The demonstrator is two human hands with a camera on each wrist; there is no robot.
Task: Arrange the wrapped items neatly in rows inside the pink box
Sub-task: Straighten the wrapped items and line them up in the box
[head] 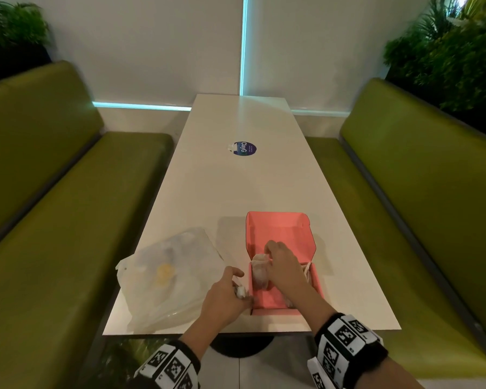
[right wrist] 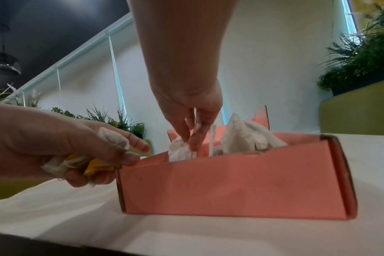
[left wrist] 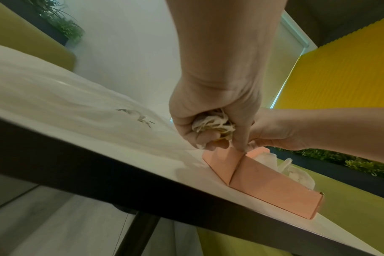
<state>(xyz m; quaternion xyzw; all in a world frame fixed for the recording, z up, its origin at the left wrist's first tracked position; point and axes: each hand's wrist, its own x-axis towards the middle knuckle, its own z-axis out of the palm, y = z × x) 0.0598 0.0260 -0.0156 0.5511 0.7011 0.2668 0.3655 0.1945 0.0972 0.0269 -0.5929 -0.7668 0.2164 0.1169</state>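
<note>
Box [head: 281, 228]: pink card, lid open and standing up at the far side, set on the near right part of the table [head: 236, 178], its near wall close to the table's near edge. Right hand [head: 284, 266]: reaches down into the box from above, fingertips [right wrist: 194, 145] pinching a white wrapped item [right wrist: 180, 152] by its top at the left end of the box; a narrow pinch, the other fingers loosely bent. More wrapped items [right wrist: 248, 136] stand just right of that pinch, their paper tops rising above the near wall; bare pink floor [head: 267, 300] shows nearer than the pinch. Left hand [head: 225, 299]: just outside the box's near left corner, fist closed round a bundle [left wrist: 213, 124] of white paper with yellow showing, forefinger extended, lower fingers touching the corner edge. Bag [head: 169, 276]: clear plastic, crumpled, left of the left hand, with a yellow patch inside; it overhangs the table's left edge. Beyond the box the tabletop runs open to the wall. Sticker [head: 244, 148]: round, dark blue, mid-table, well beyond both hands; reads "ClayG", smaller print illegible. Benches [head: 54, 192]: green, along both long sides. Wristbands [head: 345, 343]: black-and-white square code markers, no readable text.
</note>
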